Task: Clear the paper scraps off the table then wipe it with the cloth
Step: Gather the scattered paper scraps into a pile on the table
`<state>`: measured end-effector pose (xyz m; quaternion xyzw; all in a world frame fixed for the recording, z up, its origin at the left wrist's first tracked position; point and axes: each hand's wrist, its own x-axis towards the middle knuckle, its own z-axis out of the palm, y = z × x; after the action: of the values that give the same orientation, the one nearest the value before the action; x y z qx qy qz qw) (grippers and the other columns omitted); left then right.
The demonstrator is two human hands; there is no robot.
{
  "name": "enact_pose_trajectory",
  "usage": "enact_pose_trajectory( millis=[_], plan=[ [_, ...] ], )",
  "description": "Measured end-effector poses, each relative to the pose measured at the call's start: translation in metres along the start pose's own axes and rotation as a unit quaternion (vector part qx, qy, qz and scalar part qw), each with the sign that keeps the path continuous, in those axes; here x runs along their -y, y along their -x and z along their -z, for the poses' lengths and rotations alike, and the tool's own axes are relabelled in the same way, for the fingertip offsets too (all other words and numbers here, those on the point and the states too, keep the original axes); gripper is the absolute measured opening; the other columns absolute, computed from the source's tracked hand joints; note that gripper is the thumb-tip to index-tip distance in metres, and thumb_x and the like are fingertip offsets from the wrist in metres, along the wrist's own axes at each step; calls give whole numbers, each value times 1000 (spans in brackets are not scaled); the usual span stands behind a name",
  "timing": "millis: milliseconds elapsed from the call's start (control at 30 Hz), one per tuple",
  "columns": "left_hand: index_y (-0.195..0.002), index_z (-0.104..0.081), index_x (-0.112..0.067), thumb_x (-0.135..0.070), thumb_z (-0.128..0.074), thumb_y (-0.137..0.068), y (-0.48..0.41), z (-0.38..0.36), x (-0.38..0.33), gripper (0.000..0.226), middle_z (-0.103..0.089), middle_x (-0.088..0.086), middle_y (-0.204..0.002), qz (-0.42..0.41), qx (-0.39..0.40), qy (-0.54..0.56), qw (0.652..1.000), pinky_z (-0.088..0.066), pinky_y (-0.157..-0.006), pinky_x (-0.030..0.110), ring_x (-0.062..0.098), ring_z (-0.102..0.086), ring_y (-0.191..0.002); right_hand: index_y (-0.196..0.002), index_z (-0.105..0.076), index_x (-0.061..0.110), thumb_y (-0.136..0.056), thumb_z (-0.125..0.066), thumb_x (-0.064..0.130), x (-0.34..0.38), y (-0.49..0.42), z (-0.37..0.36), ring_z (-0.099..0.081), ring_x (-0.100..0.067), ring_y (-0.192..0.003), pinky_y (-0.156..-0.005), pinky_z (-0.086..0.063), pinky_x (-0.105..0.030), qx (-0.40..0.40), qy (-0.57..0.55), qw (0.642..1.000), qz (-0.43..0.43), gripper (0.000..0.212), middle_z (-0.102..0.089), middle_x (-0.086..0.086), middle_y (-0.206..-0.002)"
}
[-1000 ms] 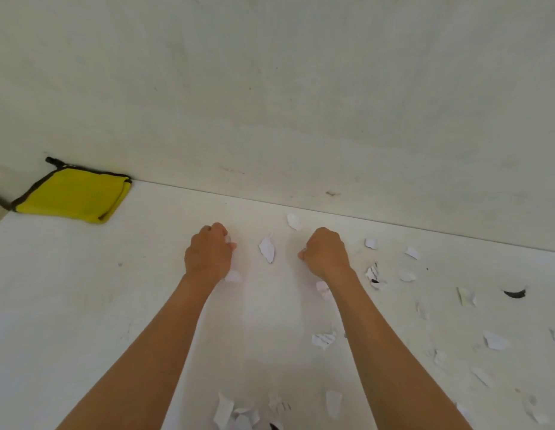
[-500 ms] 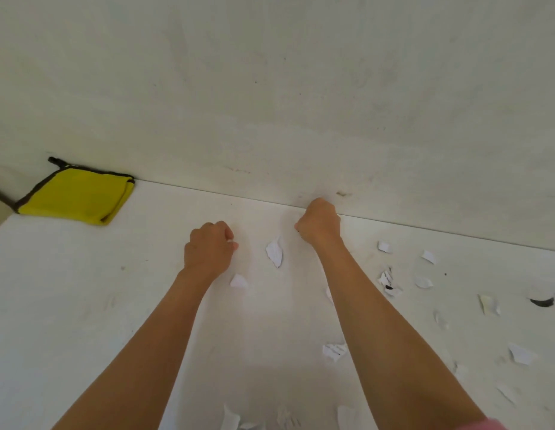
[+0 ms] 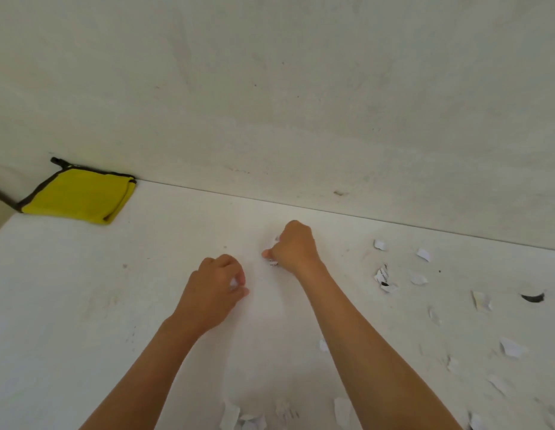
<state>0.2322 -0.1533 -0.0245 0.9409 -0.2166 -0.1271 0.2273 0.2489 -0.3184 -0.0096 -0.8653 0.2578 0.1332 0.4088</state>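
Both of my hands rest on the white table, fingers curled. My left hand is shut on small white paper scraps, one showing between its fingers. My right hand, farther back near the wall, pinches white paper scraps that peek out at its fingertips. Several more torn paper scraps lie scattered over the right half of the table and along the near edge. A folded yellow cloth with dark trim lies at the back left corner, away from both hands.
A pale wall rises directly behind the table. A small dark curved scrap lies at the far right. The table's left edge runs just below the cloth.
My right hand came back from the wall and closed on the scrap that lay between my hands. My left hand moved nearer and took the scrap beside it.
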Motion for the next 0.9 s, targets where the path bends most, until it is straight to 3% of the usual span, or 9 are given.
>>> enact_pose_trajectory(
  millis=[100, 300, 433, 500, 633, 667, 733, 800, 900],
  plan=[
    [-98, -57, -18, -27, -64, -82, 0, -4, -1, 20, -58, -5, -101, 18, -15, 12, 1000, -44, -83, 36, 22, -51, -98, -86, -61, 2, -79, -67, 2, 1, 0, -15, -66, -28, -93, -71, -50, -30, -51, 63, 997, 13, 9, -67, -12, -94],
    [-98, -63, -11, -18, -60, -85, -9, 0, -10, 15, -62, 5, -89, 46, 28, 30, 998, -48, -76, 34, 24, -57, -87, -57, -34, 12, -92, -52, 18, 5, 6, -16, -57, -26, -79, -64, -38, -26, -47, 80, 995, 22, 40, -41, -2, -62],
    [-79, -63, -13, -12, -62, -83, 1, 12, -15, 4, -54, -3, -70, 38, 42, 87, 995, -37, -58, 20, 16, -50, -69, -54, -43, 12, -75, -71, 5, -4, 46, 12, -50, -18, -58, -52, -40, -23, 74, 42, 994, 66, 35, -49, -3, -61],
    [-66, -58, -21, -11, -66, -79, 18, 21, -19, 18, -51, -10, -61, 39, 76, 140, 986, -34, -53, 14, 9, -47, -60, -52, -46, 19, -69, -76, 3, -14, 85, 27, -51, -4, -49, -48, -41, -16, 158, 26, 982, 104, 38, -50, 7, -57],
    [-68, -59, -29, -18, -76, -71, 61, 26, -31, 20, -54, -14, -63, 10, 287, 136, 948, -37, -56, 10, 1, -48, -59, -66, -57, 23, -68, -82, 14, -49, 143, 30, -52, -1, -56, -54, -40, -15, 289, 78, 951, 74, 26, -53, 12, -62],
    [-72, -59, -28, -23, -78, -69, 68, 23, -34, 19, -56, -14, -70, 8, 337, 115, 934, -39, -59, 11, 2, -51, -63, -77, -64, 19, -68, -81, 14, -58, 146, 30, -53, -6, -62, -58, -41, -16, 268, 68, 959, 56, 20, -56, 8, -67],
    [-79, -60, -25, -27, -79, -68, 72, 15, -41, 22, -58, -11, -75, 3, 358, 88, 930, -40, -61, 11, 4, -53, -67, -96, -67, 9, -72, -78, 10, -76, 134, 34, -54, -12, -70, -60, -41, -16, 115, 26, 993, 23, 26, -61, -2, -80],
    [-78, -60, -23, -28, -77, -71, 63, 7, -50, 19, -57, -10, -75, -11, 285, 96, 954, -39, -57, 6, 2, -52, -66, -105, -64, 7, -77, -72, 11, -89, 112, 41, -56, -15, -82, -67, -41, -18, -62, -17, 998, -10, 29, -64, -10, -100],
    [-71, -59, -23, -26, -71, -77, 43, -9, -66, 15, -60, -3, -78, -4, 169, 158, 973, -37, -54, 8, 5, -51, -65, -117, -55, 6, -82, -68, 25, -99, 79, 45, -56, -28, -108, -87, -45, -30, -122, 9, 991, -52, 42, -57, -15, -120]
  ],
)
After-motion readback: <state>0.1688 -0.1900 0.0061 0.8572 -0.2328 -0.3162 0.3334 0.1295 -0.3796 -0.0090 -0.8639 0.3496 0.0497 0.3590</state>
